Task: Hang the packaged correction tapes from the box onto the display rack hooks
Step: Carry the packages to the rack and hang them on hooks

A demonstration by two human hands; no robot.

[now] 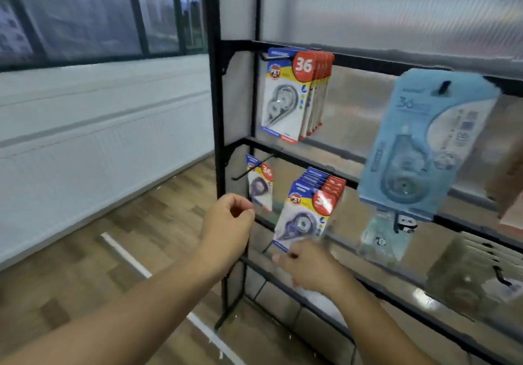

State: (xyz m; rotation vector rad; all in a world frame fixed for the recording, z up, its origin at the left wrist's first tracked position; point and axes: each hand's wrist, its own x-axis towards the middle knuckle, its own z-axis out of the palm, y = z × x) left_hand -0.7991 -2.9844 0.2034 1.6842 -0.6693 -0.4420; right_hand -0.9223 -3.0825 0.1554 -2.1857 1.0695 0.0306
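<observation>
— At the left end of the black display rack, what is mounted, largest item first?

— One large blue pack, hung on an upper-rail hook toward the right. It is blurred, but the print reads 36.

— Quantity of correction tape packs?

— Three groups.
Group 1 is the upper stack. It hangs on one hook of the upper rail and has about six packs. The rear ones overlap, so the count is approximate.
Group 2 is the lower stack. It hangs from the middle rail and has at least five packs, with the bottom tilted out toward the camera.
Group 3 is the single pack. It is one unit on the long hook at the left of the middle rail, set back from the hook's tip.

— Contents per pack?

— Each front card carries a red 36 tab and one clear blister. Each blister holds one tape dispenser.

— Hand count and condition?

— Two bare hands.
The left hand has its fingers curled, with thumb and forefinger pinching the lower left corner of the single pack.
The right hand is just below the lower stack, with its fingers curled round the bottom edge of the front pack.

— Anything under the blue pack?

— One pale green pack, too blurred to read.
</observation>
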